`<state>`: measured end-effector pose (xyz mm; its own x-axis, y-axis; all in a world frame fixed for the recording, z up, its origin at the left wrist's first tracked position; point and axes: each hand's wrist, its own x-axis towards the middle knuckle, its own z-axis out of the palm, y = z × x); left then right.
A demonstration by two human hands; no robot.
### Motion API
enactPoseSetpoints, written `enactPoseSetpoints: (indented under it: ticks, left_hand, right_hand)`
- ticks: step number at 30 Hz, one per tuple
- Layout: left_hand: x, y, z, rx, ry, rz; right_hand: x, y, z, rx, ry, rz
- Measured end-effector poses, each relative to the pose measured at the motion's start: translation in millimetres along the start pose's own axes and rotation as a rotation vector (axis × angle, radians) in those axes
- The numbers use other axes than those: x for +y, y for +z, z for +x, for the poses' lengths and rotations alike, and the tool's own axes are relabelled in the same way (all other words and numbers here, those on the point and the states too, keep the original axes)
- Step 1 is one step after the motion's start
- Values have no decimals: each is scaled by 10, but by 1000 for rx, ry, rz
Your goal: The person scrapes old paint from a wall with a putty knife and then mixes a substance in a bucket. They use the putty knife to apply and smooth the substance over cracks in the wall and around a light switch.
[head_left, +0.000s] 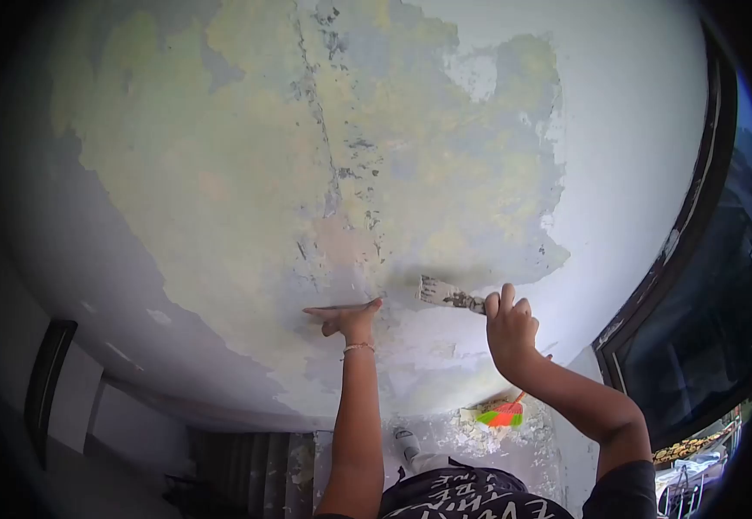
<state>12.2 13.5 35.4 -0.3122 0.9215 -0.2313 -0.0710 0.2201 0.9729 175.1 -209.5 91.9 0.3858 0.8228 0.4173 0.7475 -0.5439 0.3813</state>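
My right hand (512,333) is closed around the handle of a scraper (447,295). Its blade is smeared with white and dark residue and points left, close to the wall (445,190). Large patches of that wall are stripped to a yellow-green and grey layer, with ragged white paint at the edges. A dark crack (328,164) with chipped spots runs down the middle. To the left of the scraper, my left hand (352,321) lies at the wall with its fingers stretched out and nothing in it. A thin bracelet circles that wrist.
Below on the floor lie paint flakes around a broom (504,415) with red and green bristles. Stairs (255,471) descend at the lower left, near a dark rail (49,381). A dark-framed window (696,320) borders the wall on the right.
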Motion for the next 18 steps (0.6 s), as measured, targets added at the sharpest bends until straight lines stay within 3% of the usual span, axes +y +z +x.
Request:
enactPoseSetpoints:
  ticks: [5, 6, 9, 12, 15, 18]
  left_hand:
    - [-46, -104, -208, 39, 57, 56]
    - [-108, -136, -285, 10, 181, 31]
    - [-611, -9, -137, 22, 386, 182]
    - [-1073, 334, 87, 5, 457, 150]
    - [-761, 399, -429, -134, 214, 143]
    - [-817, 661, -598, -155, 96, 195]
  right_hand:
    - [103, -13, -468, -196, -19, 139]
    - [126, 61, -565, -227, -17, 157]
    - [229, 315, -917, -369, 12, 174]
    - [312, 518, -1241, -516, 91, 213]
    - [424, 810, -1556, -694, 197, 317]
    - [545, 1154, -1876, -764, 255, 338]
